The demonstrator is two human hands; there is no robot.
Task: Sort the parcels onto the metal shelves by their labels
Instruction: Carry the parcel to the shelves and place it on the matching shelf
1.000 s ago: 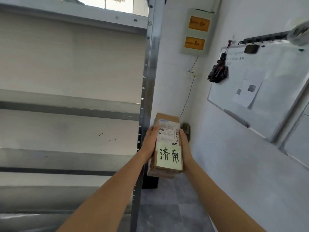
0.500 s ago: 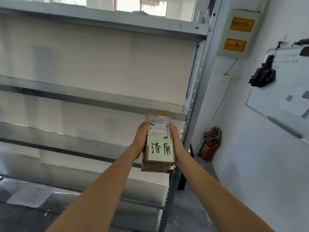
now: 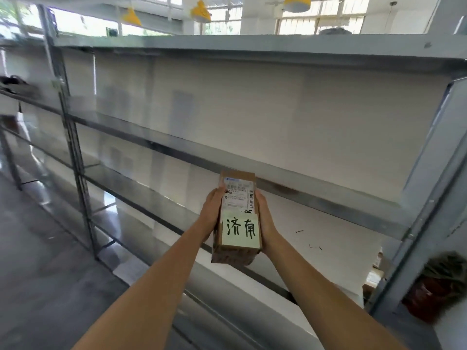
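I hold a small brown cardboard parcel (image 3: 237,253) out in front of me, its long side pointing away. It carries a white shipping label and a pale yellow note with handwritten characters. My left hand (image 3: 211,210) grips its left side and my right hand (image 3: 265,218) grips its right side. Behind the parcel runs a grey metal shelf unit (image 3: 290,188) with several bare levels against a white wall. The parcel hovers level with the front edge of a middle shelf.
A metal upright (image 3: 75,157) divides the shelving on the left, another upright (image 3: 429,198) ends it on the right. A red fire extinguisher (image 3: 429,299) stands on the floor at the lower right. Yellow lamps (image 3: 199,12) hang above. Grey floor lies at the lower left.
My view has swung left, from the shelf's right end and the whiteboard wall to the long run of shelves. Both hands have kept the same hold on the parcel.
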